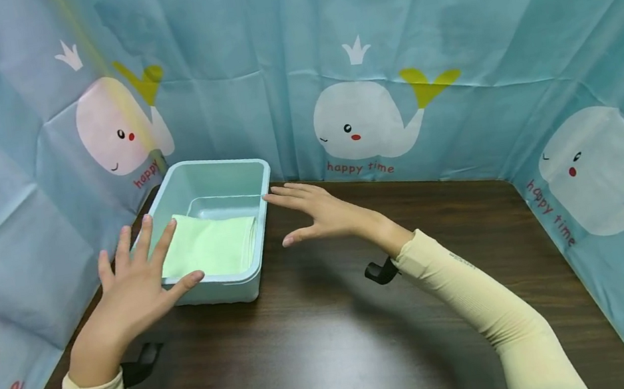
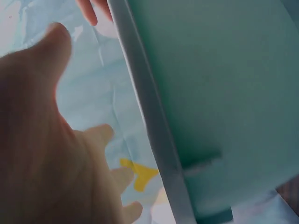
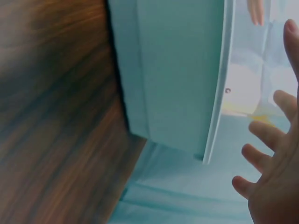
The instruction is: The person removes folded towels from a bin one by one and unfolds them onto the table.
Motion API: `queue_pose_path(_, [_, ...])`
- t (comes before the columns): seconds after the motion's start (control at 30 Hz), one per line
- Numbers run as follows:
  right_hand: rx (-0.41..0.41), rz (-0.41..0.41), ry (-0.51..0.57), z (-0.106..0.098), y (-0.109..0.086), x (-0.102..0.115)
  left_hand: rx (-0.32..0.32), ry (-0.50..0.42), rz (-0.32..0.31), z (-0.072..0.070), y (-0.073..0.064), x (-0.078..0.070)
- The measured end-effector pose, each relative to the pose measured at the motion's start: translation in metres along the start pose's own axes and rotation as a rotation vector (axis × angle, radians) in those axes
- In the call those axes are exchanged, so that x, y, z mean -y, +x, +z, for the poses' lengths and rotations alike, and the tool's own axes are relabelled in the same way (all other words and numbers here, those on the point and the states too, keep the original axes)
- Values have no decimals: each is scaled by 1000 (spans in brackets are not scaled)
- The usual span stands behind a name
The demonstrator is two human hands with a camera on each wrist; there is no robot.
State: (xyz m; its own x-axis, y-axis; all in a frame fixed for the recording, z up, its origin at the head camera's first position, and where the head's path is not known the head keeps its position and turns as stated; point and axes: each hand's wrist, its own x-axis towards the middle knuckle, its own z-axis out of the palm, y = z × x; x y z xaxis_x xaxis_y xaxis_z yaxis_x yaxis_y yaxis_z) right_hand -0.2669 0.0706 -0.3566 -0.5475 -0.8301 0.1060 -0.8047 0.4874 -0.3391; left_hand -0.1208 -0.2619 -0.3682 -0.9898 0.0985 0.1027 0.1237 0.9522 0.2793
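A light blue plastic bin point(image 1: 244, 287) stands on the dark wooden table, near its back left corner. Inside it lies a folded pale green cloth point(image 1: 204, 244), covering the front part of the bottom. My left hand point(image 1: 132, 288) hovers at the bin's front left, fingers spread and holding nothing. On the other side, my right hand point(image 1: 321, 212) is held up beside the bin's right rim, its fingers extended and its thumb apart. The right wrist view shows a gap between the bin's wall point(image 3: 182, 74) and the right hand point(image 3: 275, 158).
A blue curtain point(image 1: 217, 47) printed with white whales hangs close behind the bin and along both sides. The brown tabletop point(image 1: 312, 356) stretches in front and to the right. Black wrist mounts point(image 1: 381, 271) stick out beneath both wrists.
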Motion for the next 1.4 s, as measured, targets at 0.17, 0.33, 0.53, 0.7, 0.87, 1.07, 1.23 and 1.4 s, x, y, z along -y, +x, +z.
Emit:
queue_pose_path(0.17, [6,-17,6,-4,26,10,-19,-20,-81,0,-6,13])
queue_pose_path(0.33, [15,-42,10,-4,51,17,-7,-29,-160,2,-14,23])
queue_pose_path(0.53, [24,-44,6,-2,78,21,1,-23,-206,7,-23,32])
queue_pose_path(0.7, [50,-41,34,-1,96,23,3,-39,-229,13,-24,36])
queue_pose_path(0.87, [80,-31,55,0,112,23,-7,-55,-240,20,-23,36])
queue_pose_path(1.07, [109,-20,73,1,133,27,-31,-59,-243,21,-23,34])
queue_pose_path(1.23, [133,15,98,2,148,31,-71,-61,-253,23,-24,29])
queue_pose_path(1.4, [141,47,152,3,163,34,-114,-77,-259,25,-25,24])
